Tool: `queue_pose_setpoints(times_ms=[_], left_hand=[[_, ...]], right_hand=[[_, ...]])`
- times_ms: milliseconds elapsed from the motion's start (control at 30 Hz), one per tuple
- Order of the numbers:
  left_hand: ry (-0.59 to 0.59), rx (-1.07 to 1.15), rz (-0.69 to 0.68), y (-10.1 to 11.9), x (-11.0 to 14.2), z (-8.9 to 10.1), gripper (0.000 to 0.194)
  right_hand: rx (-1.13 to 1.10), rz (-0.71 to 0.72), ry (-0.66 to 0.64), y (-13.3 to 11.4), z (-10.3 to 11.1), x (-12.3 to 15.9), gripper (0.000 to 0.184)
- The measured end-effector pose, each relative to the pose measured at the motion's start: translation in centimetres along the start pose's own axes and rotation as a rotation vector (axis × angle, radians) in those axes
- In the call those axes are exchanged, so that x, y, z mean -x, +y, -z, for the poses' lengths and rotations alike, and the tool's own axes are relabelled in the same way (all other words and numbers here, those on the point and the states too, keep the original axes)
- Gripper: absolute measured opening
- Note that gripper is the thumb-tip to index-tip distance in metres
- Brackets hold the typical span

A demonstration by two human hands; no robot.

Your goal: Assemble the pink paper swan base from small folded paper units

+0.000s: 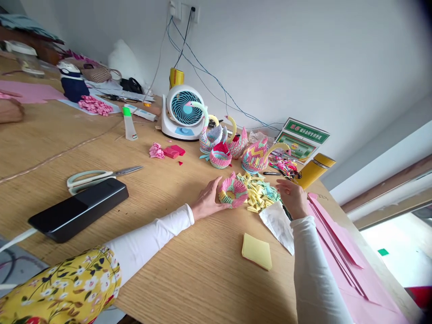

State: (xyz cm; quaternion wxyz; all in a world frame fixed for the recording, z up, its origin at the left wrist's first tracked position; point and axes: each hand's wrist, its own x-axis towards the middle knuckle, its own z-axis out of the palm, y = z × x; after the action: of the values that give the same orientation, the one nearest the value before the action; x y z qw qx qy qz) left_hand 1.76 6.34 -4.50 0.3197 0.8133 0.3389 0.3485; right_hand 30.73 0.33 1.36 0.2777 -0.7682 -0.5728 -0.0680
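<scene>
My left hand (pixel 207 200) curls around the near left side of a round pink, yellow and green folded-paper bowl (pixel 239 191), low over the tabletop. Just right of the bowl spreads a pile of folded paper pieces (pixel 258 193) in yellow and pale green. My right hand (pixel 293 197) is at the right edge of that pile, its fingers bent and pinched together; anything between the fingertips is too small to make out. Under the right wrist lies a crumpled white tissue (pixel 278 224). A pad of yellow paper squares (pixel 257 251) rests nearer to me.
Behind the pile stand several folded-paper swans (pixel 254 155) and a small paper basket (pixel 220 157). A white fan (pixel 185 110) is behind them. Scissors (pixel 91 179) and a black box-shaped device (pixel 81 207) lie left. Pink sheets (pixel 351 261) cover the right edge. Another person's hand (pixel 10 110) shows far left.
</scene>
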Motion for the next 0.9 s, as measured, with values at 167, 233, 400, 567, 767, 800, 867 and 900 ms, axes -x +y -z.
queue_pose_setpoints(times_ms=[167,233,400,567,767,800,867,900], left_hand=[[-0.03,-0.006,-0.038,0.0,-0.3,-0.3,0.087],[-0.02,-0.025,-0.062,-0.1,-0.3,-0.5,0.085],[-0.009,-0.059,-0.082,-0.5,-0.1,-0.7,0.084],[-0.001,-0.064,-0.1,-0.3,0.0,-0.6,0.084],[-0.002,-0.052,-0.103,-0.1,0.1,-0.5,0.083],[0.001,-0.055,-0.105,-0.1,0.1,-0.5,0.082],[0.005,-0.058,-0.106,-0.2,0.2,-0.5,0.08],[0.005,-0.059,-0.105,-0.2,0.2,-0.5,0.08]], right_hand=[[0.2,-0.066,-0.147,0.4,-1.2,-1.4,0.031],[0.274,-0.05,-0.229,0.2,-2.0,-1.9,0.033],[0.408,0.0,-0.376,-0.1,-3.5,-2.6,0.034],[0.464,0.02,-0.391,0.0,-3.8,-2.8,0.036],[0.424,0.02,-0.309,0.2,-3.7,-2.6,0.03],[0.409,0.013,-0.288,0.3,-3.6,-2.5,0.029],[0.367,-0.005,-0.244,0.4,-3.4,-2.2,0.026],[0.341,-0.016,-0.221,0.5,-3.3,-2.1,0.026]])
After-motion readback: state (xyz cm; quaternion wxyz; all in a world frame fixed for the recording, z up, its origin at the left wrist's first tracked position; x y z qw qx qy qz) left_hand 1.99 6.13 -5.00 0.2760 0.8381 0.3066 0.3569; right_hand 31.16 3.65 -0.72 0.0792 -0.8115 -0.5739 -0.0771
